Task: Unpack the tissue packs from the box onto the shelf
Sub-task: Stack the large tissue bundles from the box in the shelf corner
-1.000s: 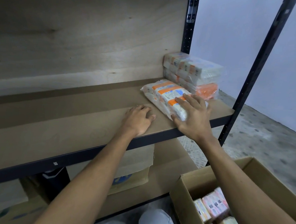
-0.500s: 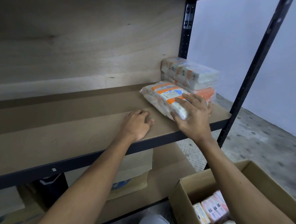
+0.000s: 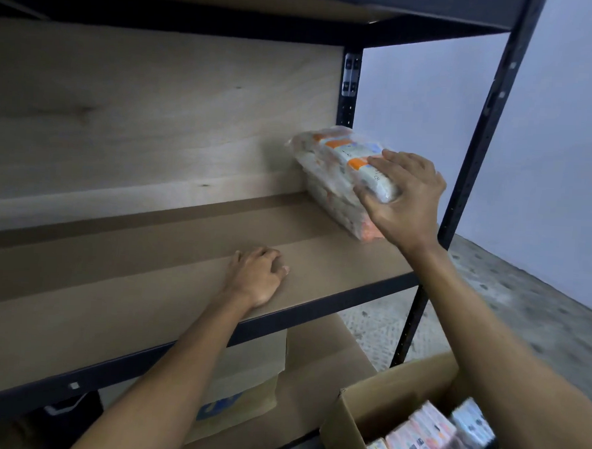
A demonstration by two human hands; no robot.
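Note:
My right hand (image 3: 405, 202) grips a clear-wrapped tissue pack (image 3: 339, 158) with orange labels by its near end. It holds the pack raised at the right end of the wooden shelf (image 3: 130, 284), on or just over the stacked tissue packs (image 3: 359, 227), which are mostly hidden behind it. My left hand (image 3: 256, 277) rests on the shelf board near its front edge, fingers loosely curled, holding nothing. The open cardboard box (image 3: 374, 403) stands at the lower right with several more tissue packs (image 3: 417, 440) inside.
Black metal uprights (image 3: 480, 148) frame the shelf's right end, and an upper shelf hangs overhead. Another cardboard box (image 3: 245, 379) sits on the lower shelf. Speckled floor and a pale wall lie to the right.
My right hand has lifted the tissue pack off the shelf board and carried it back and right, up onto the stack. My left hand has stayed on the shelf.

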